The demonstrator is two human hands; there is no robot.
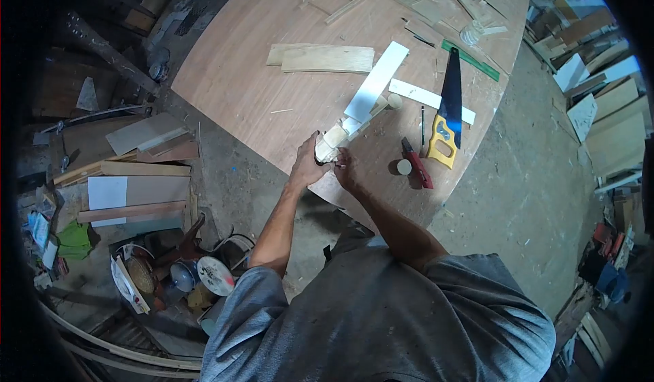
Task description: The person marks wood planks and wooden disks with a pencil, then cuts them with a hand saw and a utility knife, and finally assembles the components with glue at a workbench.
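Note:
Near the table's front corner, my left hand [310,161] is closed round the left side of a pale wooden piece [330,143] made of blocky parts. My right hand [347,169] touches its right side with bent fingers; what lies between them is too small to make out. Just beyond the piece, a long white strip [378,79] slants away to the upper right. A second white strip [429,100] lies to its right. A small round wooden disc [404,167] and a red-handled tool [417,164] are right of my right hand.
The wooden table [231,62] holds two flat boards [327,59], a yellow-handled saw [446,119], a green ruler [470,60] and thin wooden frames at the back. Boards and a bucket of tools [139,276] stand on the left. More offcuts [613,109] lean on the right.

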